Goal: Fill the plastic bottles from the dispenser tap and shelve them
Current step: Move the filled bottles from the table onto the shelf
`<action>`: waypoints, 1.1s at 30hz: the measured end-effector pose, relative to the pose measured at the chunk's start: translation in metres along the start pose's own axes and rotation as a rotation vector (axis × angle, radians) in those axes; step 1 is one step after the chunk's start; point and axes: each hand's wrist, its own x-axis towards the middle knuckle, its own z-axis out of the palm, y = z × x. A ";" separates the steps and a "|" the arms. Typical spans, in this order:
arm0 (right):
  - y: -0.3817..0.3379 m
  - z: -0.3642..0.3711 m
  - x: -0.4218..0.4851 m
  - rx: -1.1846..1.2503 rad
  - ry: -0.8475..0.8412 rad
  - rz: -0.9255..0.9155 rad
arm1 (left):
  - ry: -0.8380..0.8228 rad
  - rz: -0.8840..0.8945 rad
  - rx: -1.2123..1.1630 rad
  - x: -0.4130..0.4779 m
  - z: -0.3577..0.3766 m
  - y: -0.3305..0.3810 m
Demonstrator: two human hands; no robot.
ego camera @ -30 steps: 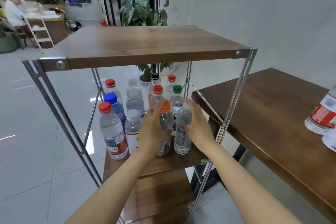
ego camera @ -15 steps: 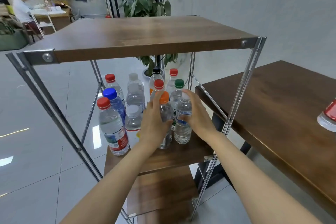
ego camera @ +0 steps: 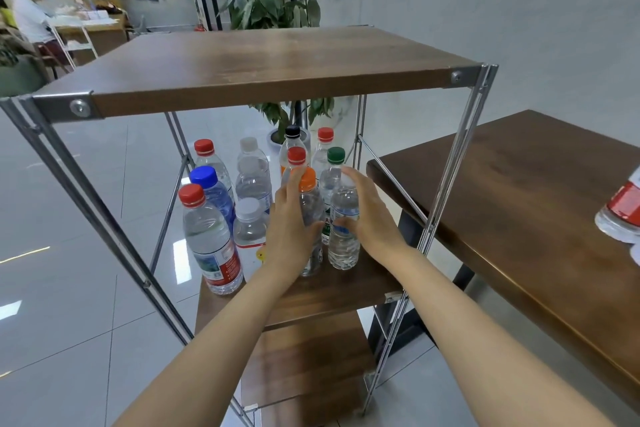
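Note:
Several clear plastic bottles stand on the middle shelf [ego camera: 339, 291] of a wood-and-metal rack. My left hand [ego camera: 291, 229] wraps around an orange-capped bottle [ego camera: 308, 204] near the shelf's front. My right hand [ego camera: 372, 215] grips a small bottle with a blue-and-white label [ego camera: 343, 239] just to its right; its cap is hidden under my fingers. Both bottles stand upright on the shelf. To the left stand a red-capped bottle [ego camera: 207, 236], a blue-capped bottle [ego camera: 213, 191] and a white-capped bottle [ego camera: 250, 232]. No dispenser tap is in view.
The rack's top shelf [ego camera: 263, 62] overhangs the bottles, with metal posts [ego camera: 446, 191] at the corners and a lower shelf [ego camera: 304, 364] beneath. A brown table [ego camera: 540, 204] stands at the right, a red-labelled bottle [ego camera: 623, 211] on its edge. A potted plant [ego camera: 273, 10] is behind; a person sits far left.
The view has shifted slightly, so the rack sits lower in frame. Both hands stay on the same two front bottles, which remain standing on the shelf.

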 end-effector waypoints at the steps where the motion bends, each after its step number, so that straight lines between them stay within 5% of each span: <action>1: -0.002 -0.001 -0.001 -0.014 -0.009 0.007 | -0.012 -0.001 0.003 -0.001 -0.002 0.000; 12: -0.038 -0.026 -0.053 -0.187 0.062 0.049 | 0.019 0.214 0.151 -0.034 -0.038 0.034; 18: -0.058 -0.068 -0.111 -0.168 0.207 0.146 | -0.040 0.427 -0.026 -0.074 -0.032 0.079; 33: -0.051 -0.235 -0.175 -0.671 0.631 0.339 | -0.261 0.909 -0.193 -0.073 0.057 0.237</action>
